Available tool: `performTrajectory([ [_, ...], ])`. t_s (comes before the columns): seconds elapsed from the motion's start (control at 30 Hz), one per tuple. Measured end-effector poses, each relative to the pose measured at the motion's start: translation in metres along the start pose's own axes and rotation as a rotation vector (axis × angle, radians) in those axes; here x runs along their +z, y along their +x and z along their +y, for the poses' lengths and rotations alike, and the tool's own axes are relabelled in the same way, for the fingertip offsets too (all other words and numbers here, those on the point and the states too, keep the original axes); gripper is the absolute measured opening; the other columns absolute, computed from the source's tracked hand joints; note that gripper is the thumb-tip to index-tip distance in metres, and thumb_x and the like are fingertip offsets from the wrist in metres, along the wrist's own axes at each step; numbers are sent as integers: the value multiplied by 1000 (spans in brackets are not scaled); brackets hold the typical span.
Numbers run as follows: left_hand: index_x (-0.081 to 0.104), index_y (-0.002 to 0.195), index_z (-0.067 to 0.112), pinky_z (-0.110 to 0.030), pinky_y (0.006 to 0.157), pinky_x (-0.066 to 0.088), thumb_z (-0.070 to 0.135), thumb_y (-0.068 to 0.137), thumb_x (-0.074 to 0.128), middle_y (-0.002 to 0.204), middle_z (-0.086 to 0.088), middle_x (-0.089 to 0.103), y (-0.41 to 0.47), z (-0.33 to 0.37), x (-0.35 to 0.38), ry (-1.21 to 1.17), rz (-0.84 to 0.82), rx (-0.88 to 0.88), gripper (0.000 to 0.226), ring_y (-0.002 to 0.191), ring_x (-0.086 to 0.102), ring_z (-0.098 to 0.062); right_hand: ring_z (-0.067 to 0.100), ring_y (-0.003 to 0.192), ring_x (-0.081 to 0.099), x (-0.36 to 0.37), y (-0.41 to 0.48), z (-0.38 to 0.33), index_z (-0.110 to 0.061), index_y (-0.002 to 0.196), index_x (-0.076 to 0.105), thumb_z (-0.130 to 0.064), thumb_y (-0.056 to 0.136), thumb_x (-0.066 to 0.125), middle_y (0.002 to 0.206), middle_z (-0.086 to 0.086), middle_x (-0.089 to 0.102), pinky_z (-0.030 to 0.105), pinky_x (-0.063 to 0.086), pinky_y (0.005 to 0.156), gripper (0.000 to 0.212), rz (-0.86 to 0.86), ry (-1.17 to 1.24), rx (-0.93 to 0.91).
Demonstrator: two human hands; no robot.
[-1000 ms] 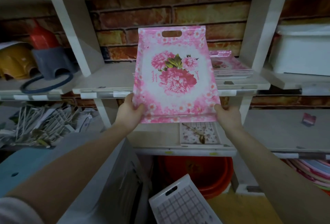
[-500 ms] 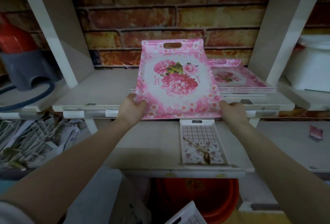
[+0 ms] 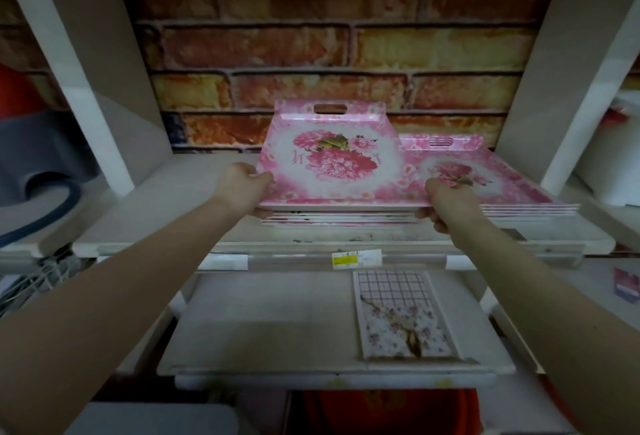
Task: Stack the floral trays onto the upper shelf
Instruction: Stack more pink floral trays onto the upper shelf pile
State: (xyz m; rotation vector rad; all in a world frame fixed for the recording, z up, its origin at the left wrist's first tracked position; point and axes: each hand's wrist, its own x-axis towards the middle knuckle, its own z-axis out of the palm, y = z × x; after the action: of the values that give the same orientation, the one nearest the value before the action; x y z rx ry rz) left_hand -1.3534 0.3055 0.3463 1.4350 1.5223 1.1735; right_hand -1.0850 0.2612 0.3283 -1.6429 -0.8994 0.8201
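I hold a pink floral tray (image 3: 332, 164) by its near corners, my left hand (image 3: 244, 185) on its left edge and my right hand (image 3: 446, 202) on its right edge. It lies almost flat on top of a low pile of trays (image 3: 339, 218) on the upper shelf (image 3: 156, 223), its handle slot pointing at the brick wall. A second pile of pink floral trays (image 3: 485, 178) sits beside it on the right, partly overlapped by the held tray.
A small grid-and-flower tray (image 3: 401, 316) lies on the lower shelf (image 3: 259, 330). White uprights (image 3: 104, 122) flank the bay on both sides. A grey stool and blue hose (image 3: 45, 174) sit at left, a white tub (image 3: 616, 157) at right, a red basin (image 3: 391, 410) below.
The tray has tipped from upright to nearly flat and moved forward onto the pile on the upper shelf. Both hands went with it, and my view moved closer.
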Motion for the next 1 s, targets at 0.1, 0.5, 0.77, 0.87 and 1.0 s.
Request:
performTrajectory([
  [0.1,50,86,6,-30,45,53,10,94,52,77,2,42,12,-2,0,-59,-29,-35,9,67,50,-15,14,44,35,9,13,-2,-5,96,53,-28,93,43,38,2,59,17,27,38,25,12,-24,38],
  [0.5,52,98,4,-37,51,57,15,92,54,84,-2,45,50,-11,-1,-106,-65,-11,12,70,56,-22,16,38,45,19,43,-8,-3,100,48,-32,93,45,40,8,58,22,34,50,30,15,-26,76],
  [0.77,53,94,4,-29,48,57,16,93,52,82,-1,45,60,-12,1,-63,-90,-3,13,69,56,-19,18,39,41,22,53,-13,-7,75,46,-30,94,39,31,3,54,22,32,49,31,33,-88,90],
  [0.87,55,97,4,-29,48,57,17,93,53,86,0,49,63,-14,1,-58,-95,-6,14,72,57,-19,20,44,40,24,56,-13,-6,72,45,-31,95,38,41,7,58,22,30,48,35,39,-119,97],
  [1.0,54,97,2,-26,47,56,17,93,54,84,1,48,64,-16,2,-71,-74,13,15,71,56,-17,19,43,35,27,62,-10,-1,94,47,-35,95,37,62,13,59,23,27,47,36,34,-177,86],
])
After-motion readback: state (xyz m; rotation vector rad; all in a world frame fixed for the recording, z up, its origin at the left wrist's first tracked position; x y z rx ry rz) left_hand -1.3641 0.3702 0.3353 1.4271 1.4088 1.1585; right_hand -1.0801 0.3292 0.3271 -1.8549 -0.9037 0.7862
